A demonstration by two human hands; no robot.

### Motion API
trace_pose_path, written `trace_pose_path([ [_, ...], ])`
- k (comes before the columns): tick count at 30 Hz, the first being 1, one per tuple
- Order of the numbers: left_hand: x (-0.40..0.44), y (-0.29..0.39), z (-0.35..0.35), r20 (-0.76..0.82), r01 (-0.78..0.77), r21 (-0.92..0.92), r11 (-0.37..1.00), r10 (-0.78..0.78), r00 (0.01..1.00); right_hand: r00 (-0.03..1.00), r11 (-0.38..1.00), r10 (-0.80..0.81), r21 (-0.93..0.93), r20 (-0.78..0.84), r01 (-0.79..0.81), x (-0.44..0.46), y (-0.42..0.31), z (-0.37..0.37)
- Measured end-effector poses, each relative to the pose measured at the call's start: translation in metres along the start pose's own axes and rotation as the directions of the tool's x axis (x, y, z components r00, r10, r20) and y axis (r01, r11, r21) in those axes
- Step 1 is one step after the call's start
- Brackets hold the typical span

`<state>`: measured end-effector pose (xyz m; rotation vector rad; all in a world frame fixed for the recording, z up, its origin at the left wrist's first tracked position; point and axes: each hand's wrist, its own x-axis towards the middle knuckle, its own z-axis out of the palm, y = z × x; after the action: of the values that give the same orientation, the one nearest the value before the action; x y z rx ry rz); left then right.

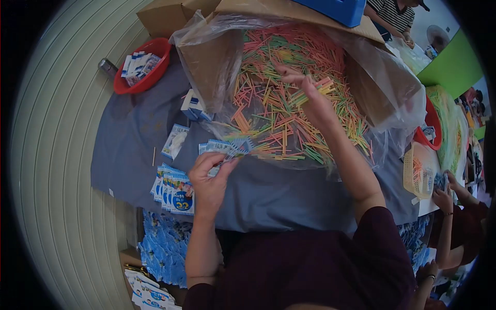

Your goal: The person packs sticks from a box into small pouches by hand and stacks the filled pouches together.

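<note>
My left hand (209,175) is closed on a few small blue-and-white printed packets (219,147), pinched between thumb and fingers near the front of the box. Over the pile of pink, green, orange and yellow sticks (279,119) reaches my right hand (307,90), its fingers spread. A bundle of aligned sticks (324,85) shows right beside it; whether the hand touches them is unclear. The pile spills from a plastic-lined cardboard box (206,67) tipped towards me. Left of my left hand lie a fanned stack of packets (178,194) and a packet with white contents (176,140).
A red bowl (163,59) of packets and a metal cylinder (107,67) stand at the left. Blue packets (163,248) fill a container below the table. At the right are a cream basket (411,170) and a co-worker's hands (447,194); another person (395,18) works behind.
</note>
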<state>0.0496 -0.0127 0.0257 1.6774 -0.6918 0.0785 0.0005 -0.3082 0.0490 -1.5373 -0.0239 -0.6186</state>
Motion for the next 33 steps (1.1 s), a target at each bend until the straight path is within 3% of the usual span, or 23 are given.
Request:
trace_pose_path([
  [2,0.009,0.0,0.019,0.118,0.145,-0.253,0.957,-0.118,0.986,0.982,0.995,-0.05,0.094,0.184,0.033,-0.01,-0.015,0.018],
  [3,0.011,0.003,0.029,0.115,0.151,-0.245,0.958,-0.126,0.985,0.981,0.994,-0.047,0.103,0.188,0.027,-0.013,-0.022,0.028],
  [5,0.014,0.008,0.045,0.186,0.2,-0.441,0.875,-0.129,0.974,0.925,0.99,-0.135,0.095,0.355,0.108,-0.018,-0.036,0.044],
  [7,0.012,0.004,0.051,0.208,0.182,-0.473,0.862,-0.092,0.974,0.931,0.995,-0.085,-0.012,0.355,0.096,-0.019,-0.042,0.046],
  [9,0.009,0.0,0.057,0.224,0.162,-0.505,0.848,-0.052,0.973,0.888,0.972,-0.013,-0.204,0.459,0.12,-0.016,-0.041,0.043],
  [11,0.008,-0.002,0.059,0.226,0.207,-0.618,0.759,-0.081,0.971,0.879,0.973,-0.004,-0.201,0.478,0.114,-0.02,-0.027,0.04],
  [13,0.01,0.0,0.059,0.25,0.231,-0.59,0.774,-0.098,0.963,0.863,0.975,0.004,-0.192,0.506,0.108,-0.021,-0.025,0.044],
  [15,0.011,0.001,0.064,0.287,0.262,-0.563,0.784,-0.112,0.951,0.833,0.908,0.004,-0.351,0.554,0.229,-0.022,-0.031,0.046],
  [16,0.012,0.001,0.068,0.281,0.244,-0.595,0.766,-0.086,0.956,0.834,0.907,0.004,-0.353,0.551,0.229,-0.021,-0.029,0.045],
  [18,0.019,-0.001,0.072,0.275,0.221,-0.631,0.743,-0.052,0.96,0.862,0.983,0.039,-0.174,0.505,0.057,-0.017,-0.023,0.043],
  [21,0.035,-0.001,0.077,0.331,0.344,-0.648,0.679,-0.155,0.931,0.899,0.981,-0.057,-0.143,0.435,0.131,-0.003,-0.031,0.039],
  [23,0.049,0.004,0.087,0.396,0.433,-0.724,0.537,-0.189,0.898,0.902,0.993,-0.034,-0.085,0.431,0.078,0.007,-0.037,0.036],
  [26,0.069,0.0,0.105,0.424,0.447,-0.747,0.492,-0.166,0.89,0.964,0.992,0.103,0.044,0.245,-0.117,0.024,-0.043,0.031],
  [27,0.075,-0.005,0.112,0.427,0.446,-0.749,0.49,-0.158,0.89,0.966,0.993,0.1,0.038,0.24,-0.112,0.031,-0.041,0.025],
  [29,0.084,-0.016,0.125,0.391,0.379,-0.747,0.546,-0.1,0.915,0.872,0.985,0.17,-0.112,0.458,-0.133,0.043,-0.033,0.011],
  [30,0.087,-0.014,0.127,0.396,0.384,-0.746,0.544,-0.102,0.913,0.874,0.984,0.173,-0.113,0.454,-0.137,0.044,-0.034,0.009],
  [32,0.089,-0.012,0.126,0.466,0.474,-0.724,0.502,-0.151,0.872,0.92,0.908,0.05,-0.402,0.388,0.12,0.043,-0.037,0.008],
  [33,0.091,-0.008,0.121,0.471,0.485,-0.719,0.498,-0.164,0.867,0.961,0.906,-0.016,-0.403,0.277,0.132,0.044,-0.041,0.006],
])
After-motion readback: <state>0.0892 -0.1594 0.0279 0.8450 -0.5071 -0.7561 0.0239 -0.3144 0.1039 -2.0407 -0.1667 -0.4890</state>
